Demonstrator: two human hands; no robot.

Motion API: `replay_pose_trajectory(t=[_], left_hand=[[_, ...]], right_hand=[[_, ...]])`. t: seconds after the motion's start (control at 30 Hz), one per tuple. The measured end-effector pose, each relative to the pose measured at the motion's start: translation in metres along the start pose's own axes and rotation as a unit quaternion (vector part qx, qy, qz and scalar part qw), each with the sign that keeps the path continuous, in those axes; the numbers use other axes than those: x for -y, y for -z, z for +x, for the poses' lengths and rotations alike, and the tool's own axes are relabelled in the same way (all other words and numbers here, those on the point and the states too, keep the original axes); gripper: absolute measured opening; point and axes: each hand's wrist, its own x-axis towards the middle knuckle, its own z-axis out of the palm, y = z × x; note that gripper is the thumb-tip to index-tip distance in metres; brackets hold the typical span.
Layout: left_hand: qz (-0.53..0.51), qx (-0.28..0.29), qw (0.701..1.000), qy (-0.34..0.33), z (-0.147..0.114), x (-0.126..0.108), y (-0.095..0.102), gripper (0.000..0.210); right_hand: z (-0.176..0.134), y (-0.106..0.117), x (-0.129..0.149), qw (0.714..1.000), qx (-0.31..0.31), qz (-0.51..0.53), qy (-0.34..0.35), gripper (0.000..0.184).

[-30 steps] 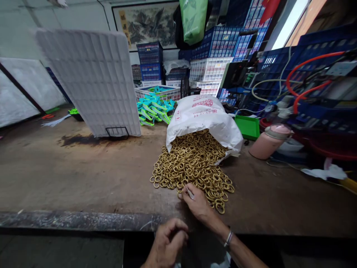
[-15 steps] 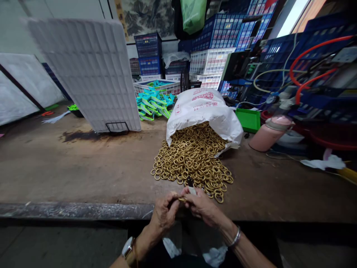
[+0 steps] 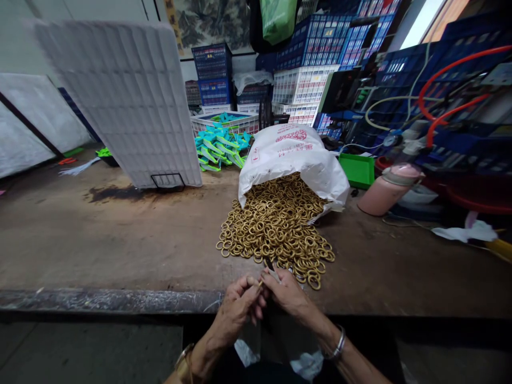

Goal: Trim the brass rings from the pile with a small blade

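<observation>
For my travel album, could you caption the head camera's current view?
Left hand holding a gold-coloured ring beside the right hand, more rings spilling from a white sack.

I'm at a brown workbench, front edge scuffed, dark stain toward my left. Ahead of me: pale wall, landscape painting, blue crates and white crates stacked. Dark grey floor lower left. Bright strip upper right, maybe a window; far right dim.

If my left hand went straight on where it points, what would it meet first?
Probably your right hand, close ahead of your left hand; the pile of rings lies beyond, though depth is unclear.
</observation>
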Motion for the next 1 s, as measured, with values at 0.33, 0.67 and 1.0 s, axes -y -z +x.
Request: replay_pose_trajectory(t=[0.33, 0.67, 1.0], left_hand=[[-0.016, -0.041, 0.998, -0.033, 0.002, 0.001, 0.001, 0.035], [0.053, -0.063, 0.994, -0.069, 0.004, 0.010, 0.006, 0.033], [-0.085, 0.008, 0.994, -0.066, -0.017, -0.008, -0.005, 0.025]], right_hand=[[-0.012, -0.001, -0.013, 0.936, -0.006, -0.327, 0.134, 0.021], [-0.013, -0.002, -0.008, 0.915, -0.008, -0.388, 0.109, 0.026], [0.003, 0.004, -0.023, 0.887, -0.084, -0.449, 0.069, 0.018]])
